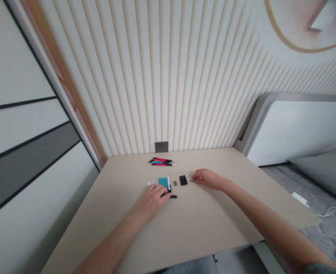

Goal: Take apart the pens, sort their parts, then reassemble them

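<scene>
Small Parts on the Desk [216,217]

From far off, I see my left hand [154,195] bent over a black stick [174,196]; I can't tell if it grips it. My right hand [204,177] bunches its fingers at tiny shiny bits [191,180]; I can't tell if it holds one. Blue tubes [162,181] and a white tube [168,182] lie by my left hand, black tubes [183,180] between my hands. Pens [160,161] lie piled farther back.

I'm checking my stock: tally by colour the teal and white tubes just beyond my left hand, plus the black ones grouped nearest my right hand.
Teal tubes: 3
White tube: 1
Black tubes: 3
Total in view: 7
</scene>
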Motion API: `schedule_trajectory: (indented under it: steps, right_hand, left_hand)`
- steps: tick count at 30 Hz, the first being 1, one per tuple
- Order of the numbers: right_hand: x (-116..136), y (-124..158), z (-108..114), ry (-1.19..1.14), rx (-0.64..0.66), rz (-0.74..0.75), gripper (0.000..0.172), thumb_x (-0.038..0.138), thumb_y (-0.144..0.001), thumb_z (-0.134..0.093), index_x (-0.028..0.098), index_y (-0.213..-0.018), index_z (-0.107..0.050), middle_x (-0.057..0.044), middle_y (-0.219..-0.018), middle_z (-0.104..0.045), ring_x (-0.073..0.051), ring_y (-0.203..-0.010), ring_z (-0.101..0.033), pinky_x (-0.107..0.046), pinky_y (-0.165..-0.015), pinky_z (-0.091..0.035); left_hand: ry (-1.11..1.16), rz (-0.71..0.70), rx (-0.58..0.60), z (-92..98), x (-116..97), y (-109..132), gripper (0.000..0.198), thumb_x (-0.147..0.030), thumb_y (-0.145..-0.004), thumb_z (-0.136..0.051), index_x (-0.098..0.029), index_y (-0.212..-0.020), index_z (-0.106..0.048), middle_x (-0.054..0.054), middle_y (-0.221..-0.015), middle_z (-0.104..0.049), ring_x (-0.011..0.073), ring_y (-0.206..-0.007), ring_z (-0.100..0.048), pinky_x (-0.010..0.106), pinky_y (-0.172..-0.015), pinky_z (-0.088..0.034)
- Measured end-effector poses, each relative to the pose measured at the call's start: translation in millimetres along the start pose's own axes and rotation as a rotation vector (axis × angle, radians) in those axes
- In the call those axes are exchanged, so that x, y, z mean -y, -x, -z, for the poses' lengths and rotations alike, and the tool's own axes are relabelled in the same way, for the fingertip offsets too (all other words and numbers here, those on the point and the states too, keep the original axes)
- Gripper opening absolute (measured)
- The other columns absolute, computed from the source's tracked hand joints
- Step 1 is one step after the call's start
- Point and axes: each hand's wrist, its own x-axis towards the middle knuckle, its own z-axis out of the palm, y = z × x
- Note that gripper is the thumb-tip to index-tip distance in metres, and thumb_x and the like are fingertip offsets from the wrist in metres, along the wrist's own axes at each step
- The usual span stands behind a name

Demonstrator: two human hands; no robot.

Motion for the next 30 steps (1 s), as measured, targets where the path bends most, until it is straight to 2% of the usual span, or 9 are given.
schedule_trajectory:
  steps: [5,10,15,17,20,25,30]
  right_hand:
    - [-0.5,0.2,0.3,0.013,-0.001,-0.022,0.019,0.023,-0.088,-0.058,0.022,-0.103,-0.07,-0.005,-0.092,-0.069,-0.019,-0.083,-0.062,-0.027,-0.078,-0.045]
    - [2.1,6.4,11.3,0.038,-0.033,-0.027,0.02,0.027,-0.089,-0.058,0.02,-0.104,-0.07,-0.008,-0.099,-0.07,-0.021,-0.091,-0.063,-0.03,-0.083,-0.045]
    - [29.3,10.3,14.8,0.085,-0.197,0.033,0.022,0.026,-0.095,-0.05,0.02,-0.106,-0.068,-0.009,-0.1,-0.068,-0.021,-0.094,-0.062,-0.032,-0.085,-0.044]
    - [42.1,8.3,9.0,0.118,-0.21,0.069,0.021,0.024,-0.095,-0.05,0.021,-0.106,-0.068,-0.009,-0.1,-0.068,-0.021,-0.095,-0.061,-0.033,-0.085,-0.043]
    - [50.6,4.2,-0.3,0.203,-0.206,0.03,0.019,0.023,-0.093,-0.054,0.021,-0.106,-0.068,-0.009,-0.101,-0.067,-0.022,-0.097,-0.059,-0.035,-0.086,-0.042]
    - [37.6,4.0,-4.1,0.248,-0.166,-0.035,0.024,0.029,-0.09,-0.06,0.022,-0.112,-0.066,-0.009,-0.107,-0.066,-0.024,-0.103,-0.057,-0.036,-0.089,-0.04]
    - [27.0,2.9,-7.5,0.252,-0.148,-0.079,0.021,0.03,-0.092,-0.059,0.022,-0.108,-0.068,-0.009,-0.106,-0.067,-0.024,-0.103,-0.058,-0.035,-0.088,-0.04]
  left_hand:
    - [-0.008,-0.043,-0.037,-1.7,0.7,0.5,0.017,-0.013,-0.093,-0.055,-0.021,-0.107,-0.061,0.003,-0.093,-0.061,0.0186,-0.091,-0.054,0.034,-0.079,-0.036]
    - [-0.006,-0.064,-0.06,0.7,-0.5,0.2,0.014,-0.013,-0.095,-0.052,-0.02,-0.103,-0.061,0.004,-0.094,-0.062,0.0174,-0.09,-0.054,0.032,-0.078,-0.036]
    - [-0.018,-0.093,-0.023,2.9,-2.2,0.2,0.016,-0.012,-0.096,-0.049,-0.019,-0.103,-0.061,0.005,-0.097,-0.063,0.0177,-0.09,-0.055,0.033,-0.078,-0.037]
    - [-0.027,-0.094,-0.01,2.4,-2.2,0.6,0.014,-0.012,-0.096,-0.05,-0.018,-0.103,-0.06,0.005,-0.096,-0.063,0.0181,-0.09,-0.055,0.033,-0.077,-0.037]
    - [-0.029,-0.102,-0.014,1.1,-1.5,1.4,0.014,-0.013,-0.095,-0.051,-0.018,-0.103,-0.06,0.005,-0.095,-0.063,0.0183,-0.089,-0.055,0.033,-0.076,-0.036]
    - [-0.015,-0.107,-0.029,-0.2,-1.0,1.9,0.015,-0.012,-0.095,-0.05,-0.018,-0.105,-0.06,0.005,-0.095,-0.063,0.018,-0.089,-0.055,0.033,-0.076,-0.036]
    - [-0.021,-0.099,-0.021,-0.6,-1.0,1.3,0.015,-0.011,-0.095,-0.05,-0.018,-0.105,-0.06,0.004,-0.095,-0.063,0.018,-0.089,-0.055,0.033,-0.077,-0.036]
